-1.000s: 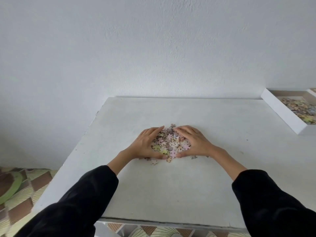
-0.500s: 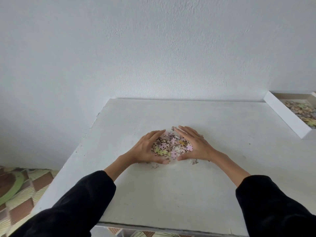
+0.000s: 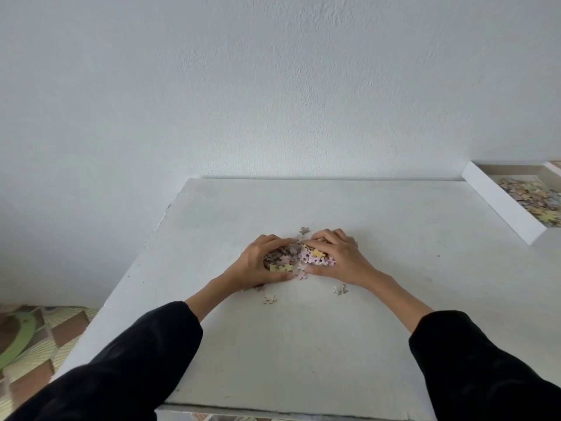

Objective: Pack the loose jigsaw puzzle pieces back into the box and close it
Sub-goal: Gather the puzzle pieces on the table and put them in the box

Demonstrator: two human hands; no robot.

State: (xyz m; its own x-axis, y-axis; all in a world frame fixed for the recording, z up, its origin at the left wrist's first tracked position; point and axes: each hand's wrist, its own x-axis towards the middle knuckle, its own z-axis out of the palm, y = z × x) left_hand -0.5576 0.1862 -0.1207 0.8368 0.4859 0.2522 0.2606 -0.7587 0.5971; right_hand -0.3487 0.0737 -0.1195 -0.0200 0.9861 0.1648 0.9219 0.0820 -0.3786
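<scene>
We look down on a matt white rectangular table set against a plain white plaster wall. Just beyond the table's middle, our left hand and right hand face each other with fingers curled inward. Together they clasp a heap of small pastel jigsaw pieces in pink, yellow and grey. The left hand cups the heap from nine o'clock and the right from three o'clock, with both thumbs lying along its near side on the tabletop. Both hands are grasping, neither released nor clenched empty. A few pieces lie loose outside the grip. One stray grey piece sits at twelve o'clock, just past the fingertips. A pale loose piece lies at seven o'clock near the left wrist, and another beige piece lies at five o'clock beside the right wrist. Well apart from the hands, at two o'clock by the table's far right edge, stands a shallow white cardboard box. It is open and cut off by the frame, with a layer of mixed-colour puzzle pieces already inside. Black long sleeves cover both forearms. At eight o'clock below the table, a patterned green and brown floor shows.
</scene>
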